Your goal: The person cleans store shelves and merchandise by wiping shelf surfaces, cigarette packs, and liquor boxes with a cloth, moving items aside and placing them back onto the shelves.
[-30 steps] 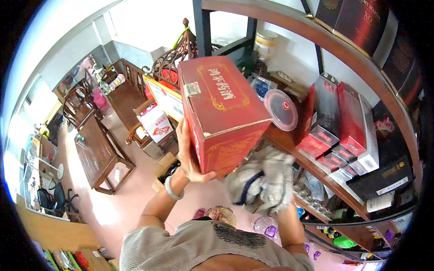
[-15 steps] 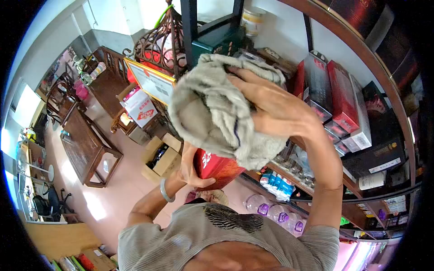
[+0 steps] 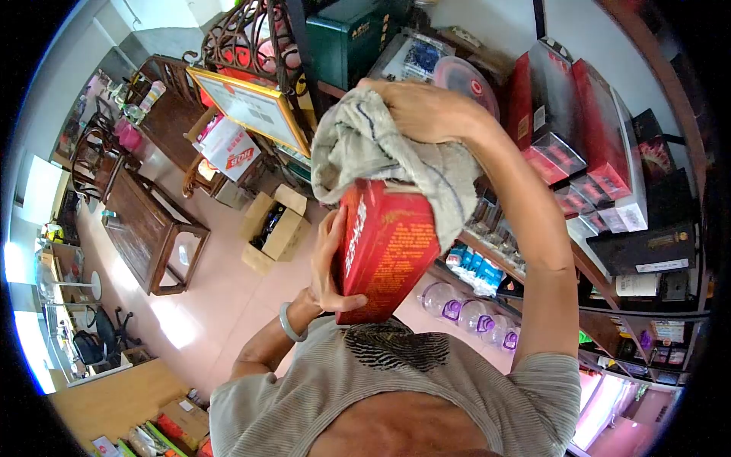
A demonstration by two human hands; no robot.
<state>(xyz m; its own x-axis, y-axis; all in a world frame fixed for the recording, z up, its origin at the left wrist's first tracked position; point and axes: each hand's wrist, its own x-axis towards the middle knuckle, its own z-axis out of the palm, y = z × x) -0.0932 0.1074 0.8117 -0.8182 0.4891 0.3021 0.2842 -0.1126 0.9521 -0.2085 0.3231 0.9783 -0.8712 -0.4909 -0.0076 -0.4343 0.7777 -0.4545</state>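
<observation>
A red box (image 3: 392,255) with yellow and white lettering is held up in front of my chest. My left hand (image 3: 329,266) grips its left side and lower corner, thumb across the front; a bangle circles that wrist. A grey cloth (image 3: 373,148) with dark stripes drapes over the top end and upper right edge of the box. My right hand (image 3: 434,110) is closed on the cloth from above, its fingertips partly hidden in the folds. The cloth covers the far end of the box.
Shelves on the right hold boxed goods, including a red box (image 3: 601,126) and a green box (image 3: 354,38). A framed certificate (image 3: 251,107) stands ahead. On the floor are an open cardboard box (image 3: 276,228) and plastic bottles (image 3: 476,316). A wooden table (image 3: 145,228) stands left.
The red box has come up and more of its front shows. The cloth, bunched above it before, now lies against its top, with my right hand moved slightly up and left.
</observation>
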